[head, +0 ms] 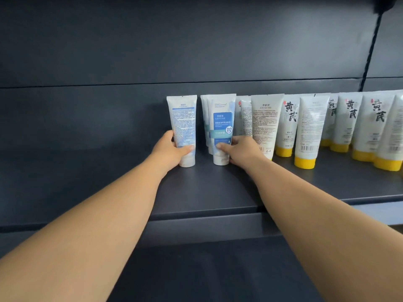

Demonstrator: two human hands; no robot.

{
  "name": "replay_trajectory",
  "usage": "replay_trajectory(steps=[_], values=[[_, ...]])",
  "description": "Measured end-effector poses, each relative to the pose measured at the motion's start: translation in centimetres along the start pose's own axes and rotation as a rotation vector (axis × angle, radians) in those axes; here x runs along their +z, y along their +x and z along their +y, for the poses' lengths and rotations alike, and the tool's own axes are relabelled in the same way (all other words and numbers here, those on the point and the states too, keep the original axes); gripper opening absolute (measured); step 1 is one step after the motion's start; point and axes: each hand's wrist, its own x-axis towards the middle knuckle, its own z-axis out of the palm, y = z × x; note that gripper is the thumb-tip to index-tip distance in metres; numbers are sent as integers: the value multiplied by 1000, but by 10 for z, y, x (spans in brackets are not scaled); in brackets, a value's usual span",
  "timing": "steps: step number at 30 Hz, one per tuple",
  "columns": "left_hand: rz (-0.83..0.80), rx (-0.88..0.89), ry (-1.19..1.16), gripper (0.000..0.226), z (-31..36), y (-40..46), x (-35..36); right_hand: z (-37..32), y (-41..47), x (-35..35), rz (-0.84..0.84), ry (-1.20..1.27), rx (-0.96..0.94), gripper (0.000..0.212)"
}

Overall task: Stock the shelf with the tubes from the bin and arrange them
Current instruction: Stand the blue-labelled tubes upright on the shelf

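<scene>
Tubes already stand on the shelf (218,192) in a good number, so the stocking looks well under way; how many remain is a guess, since the bin is not in view.

Farthest left, a lone white-capped tube (184,129) stands cap-down with its printed back facing out, a gap apart from the rest. The left hand (172,149) has its grip wrapped round the lower body of it, thumb across the front, just above the cap. It probably wants turning label-forward and sliding right to close the gap.

Next comes a blue-label tube (221,129), front facing out, at the near end of a short file of like tubes behind it. The right hand (242,149) has its grip curled round the low right side of it, thumb pressed on the front.

Right of that, a tube with red print (265,125) shows its back, and beyond it the yellow-capped tubes (305,131) run to the right edge in loose rows. Several lean or show their backs, so straightening is left there too.

The left stretch of shelf carries no tubes.
</scene>
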Motion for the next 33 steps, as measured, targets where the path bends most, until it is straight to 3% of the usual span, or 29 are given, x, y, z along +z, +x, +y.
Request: replay_trajectory(steps=[21,26,29,33], values=[[-26,-2,197,35,7,-20,-1,-2,-5,1,-49,-175,6,35],[105,-89,381,47,18,-52,-2,-6,-13,0,-87,-248,9,39],[218,-64,488,26,25,-76,1,-9,-23,-8,-64,-246,-3,28],[287,-3,544,17,49,-134,17,-8,-60,-32,-49,-267,-118,27]])
